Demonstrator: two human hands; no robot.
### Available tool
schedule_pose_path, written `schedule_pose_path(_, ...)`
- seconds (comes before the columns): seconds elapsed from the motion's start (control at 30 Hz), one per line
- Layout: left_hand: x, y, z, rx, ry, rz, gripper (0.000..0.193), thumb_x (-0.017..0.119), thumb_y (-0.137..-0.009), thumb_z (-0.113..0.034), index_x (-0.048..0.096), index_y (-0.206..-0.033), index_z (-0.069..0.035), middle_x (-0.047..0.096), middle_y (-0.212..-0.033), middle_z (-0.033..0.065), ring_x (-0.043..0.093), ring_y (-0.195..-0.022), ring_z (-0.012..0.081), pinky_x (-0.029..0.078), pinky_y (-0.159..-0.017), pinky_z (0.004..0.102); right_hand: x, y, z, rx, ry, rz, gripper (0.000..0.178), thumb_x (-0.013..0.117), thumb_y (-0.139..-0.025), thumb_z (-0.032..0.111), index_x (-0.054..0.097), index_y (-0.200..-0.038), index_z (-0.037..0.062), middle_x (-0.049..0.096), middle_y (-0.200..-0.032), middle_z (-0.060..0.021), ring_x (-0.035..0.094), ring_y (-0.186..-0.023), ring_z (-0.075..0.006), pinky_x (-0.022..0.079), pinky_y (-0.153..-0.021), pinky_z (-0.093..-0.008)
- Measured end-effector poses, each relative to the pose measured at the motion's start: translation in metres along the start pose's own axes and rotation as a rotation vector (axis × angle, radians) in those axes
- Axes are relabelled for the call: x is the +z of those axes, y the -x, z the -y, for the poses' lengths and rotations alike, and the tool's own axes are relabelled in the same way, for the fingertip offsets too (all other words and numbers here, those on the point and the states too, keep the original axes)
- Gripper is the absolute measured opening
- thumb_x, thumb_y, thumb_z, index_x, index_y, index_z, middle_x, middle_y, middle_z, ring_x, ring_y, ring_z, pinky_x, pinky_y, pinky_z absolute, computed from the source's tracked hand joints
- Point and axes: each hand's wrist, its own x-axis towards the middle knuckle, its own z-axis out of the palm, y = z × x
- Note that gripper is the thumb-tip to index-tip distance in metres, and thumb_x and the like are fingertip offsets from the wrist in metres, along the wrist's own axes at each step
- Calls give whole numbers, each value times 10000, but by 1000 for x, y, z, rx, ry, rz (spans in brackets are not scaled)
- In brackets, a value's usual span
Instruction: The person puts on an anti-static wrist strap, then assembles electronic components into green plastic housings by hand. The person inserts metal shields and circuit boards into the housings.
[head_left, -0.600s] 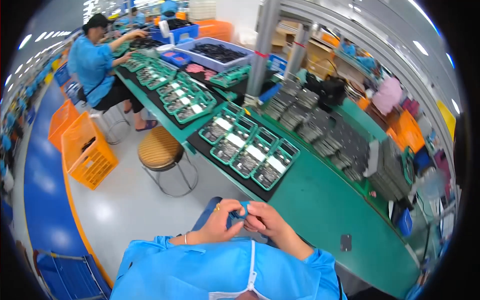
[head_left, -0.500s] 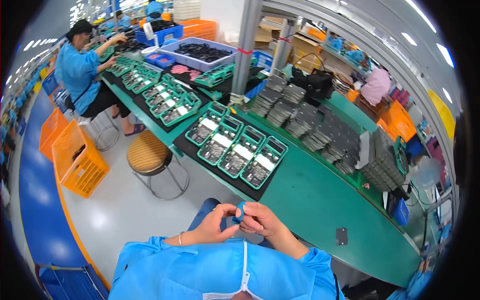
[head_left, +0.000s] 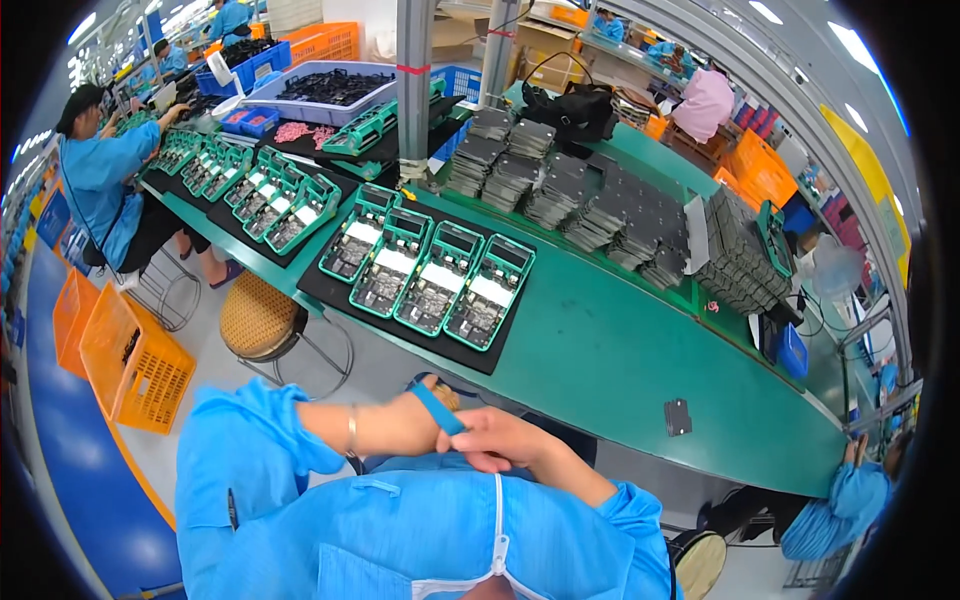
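Observation:
My right hand [head_left: 495, 437] pinches the lower end of a blue strip [head_left: 438, 408] in front of my chest. The strip stretches up and to the left across my left hand [head_left: 405, 422], which is bent at the wrist and blurred. Its fingers are mostly hidden behind the strip, so I cannot tell whether they grip it. Beyond my hands, several green frames holding circuit boards [head_left: 425, 285] lie side by side on a black mat [head_left: 470, 362] on the green table [head_left: 600, 360].
A lone dark plate [head_left: 678, 417] lies on the table to the right. Stacks of grey plates [head_left: 600, 205] line the far side, past a metal post [head_left: 413, 90]. On the left are a round stool [head_left: 262, 315], an orange crate [head_left: 135, 360] and a seated co-worker [head_left: 105, 190].
My left forearm has risen and turned inward, with the wrist now bent. The blue strip, bunched between my fingertips before, is now drawn out long. The view has shifted to the right.

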Motion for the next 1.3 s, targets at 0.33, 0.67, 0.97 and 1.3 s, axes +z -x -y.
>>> schedule_pose_path(0.33, -24, 36, -14, -390, 421, -743, 603, 544, -792, 14, 364, -1362, -64, 187, -1455, 210, 288, -1311, 363, 321, -1021, 389, 26, -17, 0, -135, -98, 248, 524, 553, -889, 276, 308, -1311, 85, 426, -538, 6, 417, -430, -61, 301, -415, -199)
schedule_pose_path(0.67, -58, 5, 9, -567, 1426, -1077, 269, 559, -877, -198, 521, -1100, -52, 554, -1094, 123, 510, -1066, 255, 400, -929, 380, 43, -60, 14, -94, 260, 373, 595, 581, -868, 280, 271, -1341, 92, 488, -547, -17, 447, -431, -80, 311, -395, -208)
schedule_pose_path(0.97, 1, -25, 36, -237, 110, -947, 187, 629, -710, -72, 592, -893, -84, 584, -883, 121, 541, -840, 304, 432, -738, 399, 23, -39, 34, -333, 208, -110, 320, 510, -910, 288, 478, -1155, 85, 541, -570, -21, 451, -424, -49, 325, -396, -183)
schedule_pose_path(1.3, -46, -56, 19, -433, 2003, -1195, 128, 518, -889, -168, 548, -919, -48, 555, -826, 59, 547, -761, 165, 475, -688, 303, -11, -31, -24, -675, 311, -540, 422, 606, -878, 264, 412, -1162, 20, 545, -1019, -100, 566, -991, -191, 455, -844, -325)
